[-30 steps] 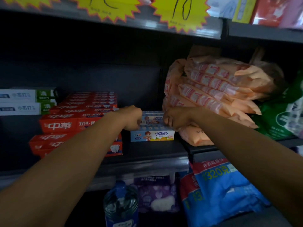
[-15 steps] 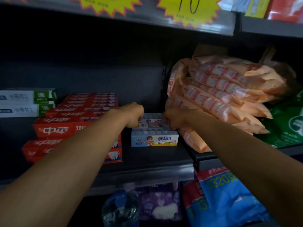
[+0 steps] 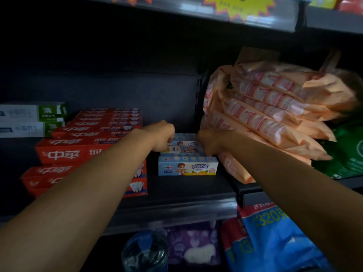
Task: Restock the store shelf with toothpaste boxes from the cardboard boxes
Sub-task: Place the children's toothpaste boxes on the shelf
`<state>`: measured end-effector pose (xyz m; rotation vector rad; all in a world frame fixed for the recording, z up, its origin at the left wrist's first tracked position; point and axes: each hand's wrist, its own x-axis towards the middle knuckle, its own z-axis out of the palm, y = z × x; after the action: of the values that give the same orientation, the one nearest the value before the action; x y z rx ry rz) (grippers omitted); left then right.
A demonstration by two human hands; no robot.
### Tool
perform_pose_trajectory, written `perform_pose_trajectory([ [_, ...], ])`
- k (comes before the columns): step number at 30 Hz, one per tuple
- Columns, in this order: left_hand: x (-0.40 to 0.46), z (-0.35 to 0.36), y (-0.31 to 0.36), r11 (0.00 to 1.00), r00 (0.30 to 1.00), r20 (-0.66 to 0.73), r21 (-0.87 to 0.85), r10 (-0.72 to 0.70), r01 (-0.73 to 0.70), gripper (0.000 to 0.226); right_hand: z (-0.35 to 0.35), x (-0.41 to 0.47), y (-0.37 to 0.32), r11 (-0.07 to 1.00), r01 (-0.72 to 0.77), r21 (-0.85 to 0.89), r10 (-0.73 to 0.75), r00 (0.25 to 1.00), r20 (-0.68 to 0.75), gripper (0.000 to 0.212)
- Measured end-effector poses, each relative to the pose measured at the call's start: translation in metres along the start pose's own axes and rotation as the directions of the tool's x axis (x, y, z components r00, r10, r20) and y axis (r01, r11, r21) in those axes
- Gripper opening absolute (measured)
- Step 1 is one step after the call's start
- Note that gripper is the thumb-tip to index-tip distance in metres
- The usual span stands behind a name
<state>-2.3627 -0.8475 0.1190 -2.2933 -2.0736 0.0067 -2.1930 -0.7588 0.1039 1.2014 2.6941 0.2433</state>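
Dim shelf [image 3: 176, 195] holds red cartons [image 3: 78, 152] beside one blue toothpaste box [image 3: 187, 167], behind which left hand [image 3: 162, 137] and right hand [image 3: 209, 143], fingers curled, grip more blue boxes [image 3: 182, 146], apparently aligning them.

Red, pale blue and peach against the dark grey shelf [image 3: 176, 205] I am watching.

From my remote seat I see red toothpaste boxes [image 3: 78, 152] with white lettering and white tooth pictures, white boxes with green ends [image 3: 31, 119], and a pale-blue children's toothpaste box [image 3: 187, 166] bearing a cartoon child and orange fruit. Peach packets [image 3: 275, 118] carry pink-and-white bands; beside them a green bag [image 3: 347, 152]. Above hangs a yellow starburst tag [image 3: 239, 6] edged in orange. Below sit a blue bag [image 3: 275, 242] and a purple pack [image 3: 192, 244].
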Motion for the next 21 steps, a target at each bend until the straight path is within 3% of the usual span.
perform_pose_trajectory([
  [7,-0.001,-0.004,-0.001,1.0,1.0,-0.013,-0.029,-0.001,0.001,0.027,-0.015,-0.01,0.004,0.994,-0.022,0.11,0.017,0.999,0.044,0.047],
  [15,-0.01,-0.015,-0.003,1.0,0.999,-0.052,-0.028,0.011,-0.012,0.022,-0.032,-0.026,0.019,0.991,-0.062,0.117,0.074,0.992,-0.1,0.053],
  [21,-0.019,-0.022,-0.001,1.0,0.998,-0.069,-0.024,0.008,-0.009,0.034,-0.042,-0.045,0.017,0.985,-0.035,0.172,0.064,0.984,-0.166,0.057],
])
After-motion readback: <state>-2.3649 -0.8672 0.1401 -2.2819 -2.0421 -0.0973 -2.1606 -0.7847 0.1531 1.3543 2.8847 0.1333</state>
